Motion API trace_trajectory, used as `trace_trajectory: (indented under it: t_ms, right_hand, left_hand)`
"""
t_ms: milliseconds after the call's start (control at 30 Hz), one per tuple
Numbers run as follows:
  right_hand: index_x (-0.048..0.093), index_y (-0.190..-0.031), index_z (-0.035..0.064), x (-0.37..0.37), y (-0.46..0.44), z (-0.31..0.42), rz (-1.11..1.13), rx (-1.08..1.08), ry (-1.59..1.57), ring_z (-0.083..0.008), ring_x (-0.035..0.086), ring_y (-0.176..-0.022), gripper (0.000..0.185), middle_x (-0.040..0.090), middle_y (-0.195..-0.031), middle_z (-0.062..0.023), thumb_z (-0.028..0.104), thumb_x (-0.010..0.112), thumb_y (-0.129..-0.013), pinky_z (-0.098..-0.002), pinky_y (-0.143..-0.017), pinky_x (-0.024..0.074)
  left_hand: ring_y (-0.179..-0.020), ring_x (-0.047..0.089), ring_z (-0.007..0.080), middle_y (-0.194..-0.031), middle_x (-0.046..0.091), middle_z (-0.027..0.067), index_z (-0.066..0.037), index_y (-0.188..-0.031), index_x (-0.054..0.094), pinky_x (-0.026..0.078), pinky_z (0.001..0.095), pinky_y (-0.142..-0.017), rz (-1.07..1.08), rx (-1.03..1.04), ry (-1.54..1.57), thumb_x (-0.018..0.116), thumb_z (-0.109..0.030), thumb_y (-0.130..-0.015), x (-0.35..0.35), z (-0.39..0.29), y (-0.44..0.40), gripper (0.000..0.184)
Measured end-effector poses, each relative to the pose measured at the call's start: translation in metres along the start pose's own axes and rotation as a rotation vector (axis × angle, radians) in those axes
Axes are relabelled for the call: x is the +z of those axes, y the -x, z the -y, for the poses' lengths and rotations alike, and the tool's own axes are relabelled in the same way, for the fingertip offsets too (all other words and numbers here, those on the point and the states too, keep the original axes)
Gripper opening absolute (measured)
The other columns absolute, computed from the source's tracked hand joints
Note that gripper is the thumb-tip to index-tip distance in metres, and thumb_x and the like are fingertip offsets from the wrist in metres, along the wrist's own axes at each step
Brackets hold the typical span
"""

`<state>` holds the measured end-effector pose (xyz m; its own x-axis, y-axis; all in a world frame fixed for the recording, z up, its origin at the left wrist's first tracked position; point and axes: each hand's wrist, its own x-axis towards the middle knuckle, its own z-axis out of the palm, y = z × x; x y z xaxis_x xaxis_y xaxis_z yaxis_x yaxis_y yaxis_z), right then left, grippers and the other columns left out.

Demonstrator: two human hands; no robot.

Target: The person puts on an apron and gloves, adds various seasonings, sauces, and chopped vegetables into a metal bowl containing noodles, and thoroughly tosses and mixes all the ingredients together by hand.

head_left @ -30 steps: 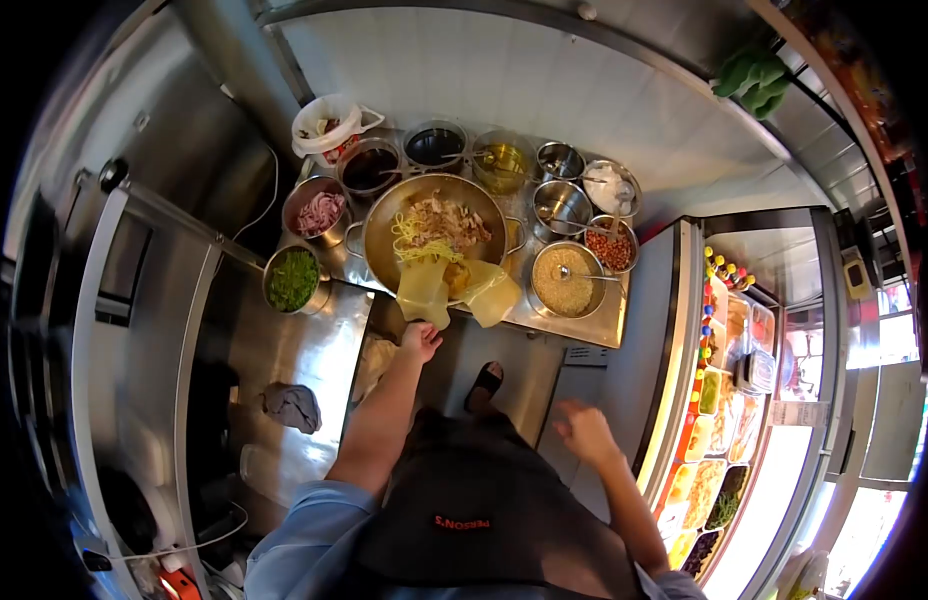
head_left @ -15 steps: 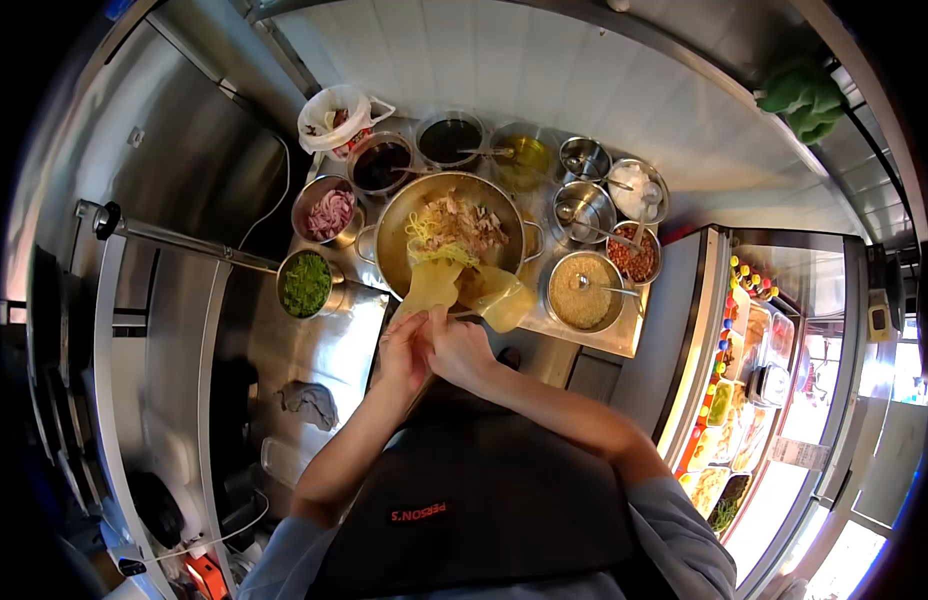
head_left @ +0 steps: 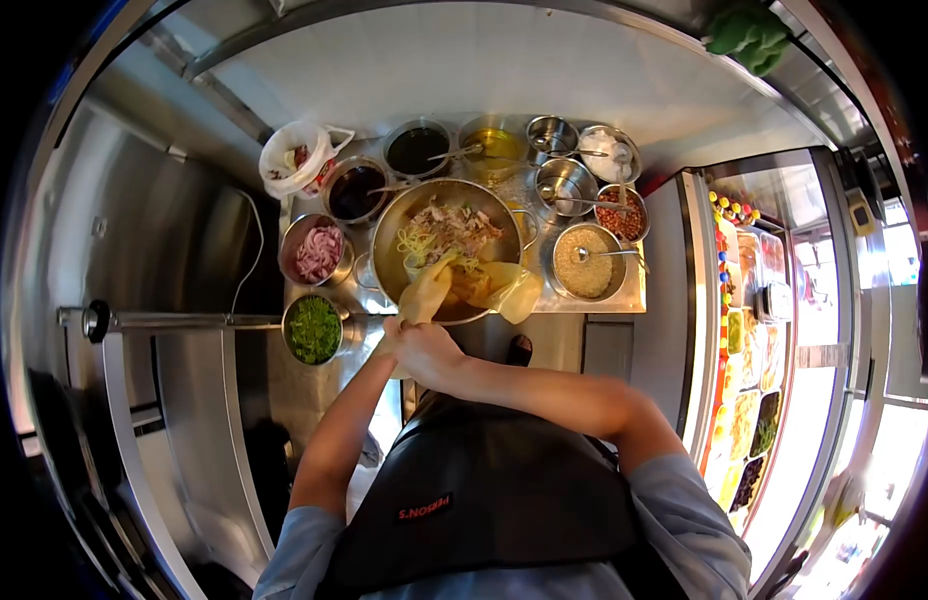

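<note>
Below the rim of a large two-handled metal bowl (head_left: 384, 235), my left hand (head_left: 392, 333) and my right hand (head_left: 431, 356) meet, both closed on a crumpled, translucent yellowish plastic piece (head_left: 424, 295). My right hand partly hides my left. The plastic's upper part rests over the bowl's near edge. A second yellowish plastic piece (head_left: 512, 290) hangs over the rim to the right. In the bowl lie pale green shreds (head_left: 416, 247) and brownish shredded food (head_left: 459, 230).
Chopped greens (head_left: 313, 329) and sliced onion (head_left: 319, 252) stand left. Behind are dark liquids (head_left: 417, 150), yellow oil (head_left: 492, 143) and a white tub (head_left: 297, 160). Peanuts (head_left: 620, 214) and a grainy tan ingredient (head_left: 584, 262) stand right. A lit food display (head_left: 749, 370) is farther right.
My right hand has come in from the right to join my left at the plastic, which is now gathered and twisted. The view has shifted and turned slightly.
</note>
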<state>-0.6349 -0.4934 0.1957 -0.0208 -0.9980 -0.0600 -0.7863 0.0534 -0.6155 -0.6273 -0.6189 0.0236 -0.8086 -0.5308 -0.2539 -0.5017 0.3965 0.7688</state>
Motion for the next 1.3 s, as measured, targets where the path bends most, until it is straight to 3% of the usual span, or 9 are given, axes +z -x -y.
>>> trace_trajectory:
  t_ms: [467,533,567,733,900,1000,1067,1167,1300]
  right_hand:
    - [0.051,-0.116,-0.0107,0.002,-0.021,0.047,-0.098,-0.084,0.066,-0.0438,0.076,-0.079,0.031,0.070,-0.091,-0.0286,0.003,0.062,-0.090,-0.0515,-0.064,0.0619]
    - [0.056,-0.118,-0.0042,-0.005,-0.005,-0.009,-0.190,0.062,-0.277,-0.0409,0.075,-0.079,0.032,0.071,-0.096,-0.0248,0.019,0.065,-0.100,-0.0501,-0.067,0.0611]
    - [0.060,-0.118,-0.0004,-0.009,0.016,-0.039,-0.392,0.000,-0.387,-0.0381,0.075,-0.079,0.038,0.072,-0.099,-0.0201,0.031,0.073,-0.101,-0.0486,-0.070,0.0605]
    - [0.070,-0.127,-0.0009,0.097,0.137,-0.225,-0.453,1.246,-1.027,-0.0182,0.072,-0.074,0.054,0.074,-0.087,-0.0084,0.044,0.078,-0.099,-0.0387,-0.075,0.0620]
    - [0.071,-0.129,0.0029,0.191,0.156,-0.299,-0.747,1.219,-1.620,-0.0226,0.070,-0.084,0.033,0.075,-0.102,-0.0106,0.025,0.056,-0.109,-0.0379,-0.072,0.0594]
    - [0.083,-0.101,0.0059,0.148,0.149,-0.268,-0.768,1.379,-1.235,-0.0236,0.075,-0.078,0.030,0.080,-0.088,-0.0089,0.034,0.083,-0.088,-0.0387,-0.069,0.0611]
    - [0.082,-0.088,0.0041,0.151,0.152,-0.258,-0.775,1.268,-0.584,-0.0301,0.078,-0.081,0.027,0.080,-0.088,-0.0141,0.031,0.080,-0.088,-0.0426,-0.074,0.0622]
    - [0.082,-0.087,0.0037,0.140,0.156,-0.257,-0.836,1.066,-0.503,-0.0351,0.077,-0.087,0.028,0.079,-0.094,-0.0184,0.032,0.080,-0.086,-0.0457,-0.079,0.0620]
    - [0.080,-0.121,0.0050,0.134,0.138,-0.266,-0.640,1.447,-0.864,-0.0384,0.075,-0.112,0.058,0.078,-0.119,-0.0220,0.052,0.083,-0.087,-0.0474,-0.095,0.0595]
  left_hand:
    - [-0.149,0.052,0.0360,-0.160,0.054,0.0260,-0.004,-0.159,0.051,0.039,0.0437,-0.124,-0.156,0.291,0.436,0.069,-0.027,-0.105,-0.040,-0.042,-0.029,0.062]
    - [-0.146,0.053,0.0292,-0.164,0.050,0.0189,-0.002,-0.160,0.050,0.044,0.0403,-0.119,-0.089,0.175,-0.050,0.069,-0.012,-0.105,-0.057,-0.052,-0.033,0.059]
    - [-0.139,0.058,0.0257,-0.160,0.055,0.0165,-0.001,-0.158,0.052,0.050,0.0372,-0.113,-0.055,0.182,0.439,0.066,-0.007,-0.106,-0.032,0.014,-0.061,0.054]
    - [-0.130,0.064,0.0228,-0.157,0.057,0.0140,-0.006,-0.157,0.054,0.056,0.0351,-0.104,-0.012,-0.123,0.688,0.062,-0.014,-0.111,-0.064,-0.004,-0.005,0.047]
    - [-0.123,0.068,0.0196,-0.146,0.066,0.0081,-0.011,-0.155,0.057,0.057,0.0345,-0.097,0.095,-0.101,0.728,0.063,-0.024,-0.112,-0.056,-0.007,0.003,0.046]
    - [-0.118,0.069,0.0182,-0.140,0.070,0.0060,-0.014,-0.155,0.058,0.058,0.0345,-0.093,0.051,-0.195,0.612,0.062,-0.030,-0.113,-0.050,-0.009,0.006,0.044]
    - [-0.113,0.070,0.0179,-0.138,0.071,0.0058,-0.014,-0.155,0.058,0.058,0.0338,-0.092,0.080,-0.189,0.631,0.061,-0.027,-0.114,-0.056,-0.002,0.003,0.043]
    - [-0.113,0.071,0.0183,-0.136,0.072,0.0058,-0.013,-0.154,0.059,0.058,0.0333,-0.091,0.063,-0.189,0.605,0.060,-0.025,-0.114,-0.056,-0.017,-0.001,0.042]
    - [-0.112,0.071,0.0180,-0.132,0.073,0.0058,-0.013,-0.153,0.059,0.058,0.0323,-0.088,0.106,-0.183,0.594,0.058,-0.024,-0.115,-0.049,-0.024,-0.007,0.039]
